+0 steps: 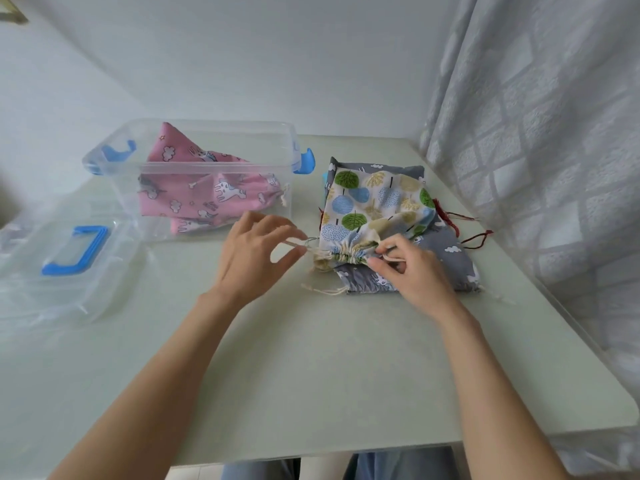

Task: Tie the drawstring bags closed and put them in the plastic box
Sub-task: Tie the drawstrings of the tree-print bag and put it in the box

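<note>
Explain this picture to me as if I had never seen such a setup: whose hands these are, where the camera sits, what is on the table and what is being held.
There is no machine here. A person wears a wide-angle camera on the head, so you look forward and down along their bare arms.

On the pale table stands a clear plastic box with blue clips; a pink drawstring bag already lies inside. Its clear lid, with a blue handle, lies to the left.

To the right is a small stack of bags. On top lies the tree-print bag, its mouth gathered shut. The left hand pinches the cord at one end of the gathered mouth, and the right hand pinches the cord at the other end. Beneath lies a grey bag.
</note>
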The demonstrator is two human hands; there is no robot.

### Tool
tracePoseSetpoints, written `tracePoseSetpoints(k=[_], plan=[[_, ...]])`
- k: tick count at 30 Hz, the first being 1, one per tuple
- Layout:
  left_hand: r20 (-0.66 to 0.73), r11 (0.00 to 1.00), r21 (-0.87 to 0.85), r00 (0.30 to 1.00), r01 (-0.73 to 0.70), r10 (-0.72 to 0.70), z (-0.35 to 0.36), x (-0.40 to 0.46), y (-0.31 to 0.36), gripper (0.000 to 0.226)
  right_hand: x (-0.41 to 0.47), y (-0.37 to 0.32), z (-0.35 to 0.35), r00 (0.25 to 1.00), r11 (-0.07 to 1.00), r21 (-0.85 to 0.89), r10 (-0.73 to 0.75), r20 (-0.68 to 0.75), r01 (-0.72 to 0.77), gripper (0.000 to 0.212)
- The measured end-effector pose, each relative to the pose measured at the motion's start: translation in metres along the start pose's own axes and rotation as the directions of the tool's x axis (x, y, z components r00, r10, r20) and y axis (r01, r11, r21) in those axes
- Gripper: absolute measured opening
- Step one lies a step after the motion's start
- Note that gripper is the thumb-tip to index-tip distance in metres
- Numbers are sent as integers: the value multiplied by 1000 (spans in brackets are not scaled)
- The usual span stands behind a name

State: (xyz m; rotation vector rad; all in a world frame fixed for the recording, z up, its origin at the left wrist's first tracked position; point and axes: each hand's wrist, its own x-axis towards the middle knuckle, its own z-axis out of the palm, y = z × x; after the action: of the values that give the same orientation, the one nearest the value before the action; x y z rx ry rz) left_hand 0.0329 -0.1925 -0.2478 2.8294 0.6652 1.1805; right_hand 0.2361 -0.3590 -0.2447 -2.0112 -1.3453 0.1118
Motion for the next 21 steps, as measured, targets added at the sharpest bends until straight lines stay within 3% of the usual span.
tracePoseSetpoints(k=[5, 11, 17, 19, 21], plan=[[7, 999, 53, 1000, -8, 8, -2, 0, 2, 32, -4, -6, -2, 995, 984, 172, -53, 89, 36, 14], [-30, 998, 57, 999, 27, -25, 0, -3, 6, 27, -2, 1, -5, 988, 947, 281, -141, -67, 154, 4], [-19, 992, 56, 994, 110, -109, 5, -10, -1, 27, -2, 13, -9, 979, 936, 298, -151, -138, 186, 10], [38, 991, -28, 991, 130, -128, 5, -12, -2, 26, -1, 15, -6, 987, 944, 306, -85, -135, 123, 9], [136, 935, -268, 970, 230, -200, 0, -16, -1, 13, 1, 15, -5, 985, 963, 261, -17, -171, 62, 9]])
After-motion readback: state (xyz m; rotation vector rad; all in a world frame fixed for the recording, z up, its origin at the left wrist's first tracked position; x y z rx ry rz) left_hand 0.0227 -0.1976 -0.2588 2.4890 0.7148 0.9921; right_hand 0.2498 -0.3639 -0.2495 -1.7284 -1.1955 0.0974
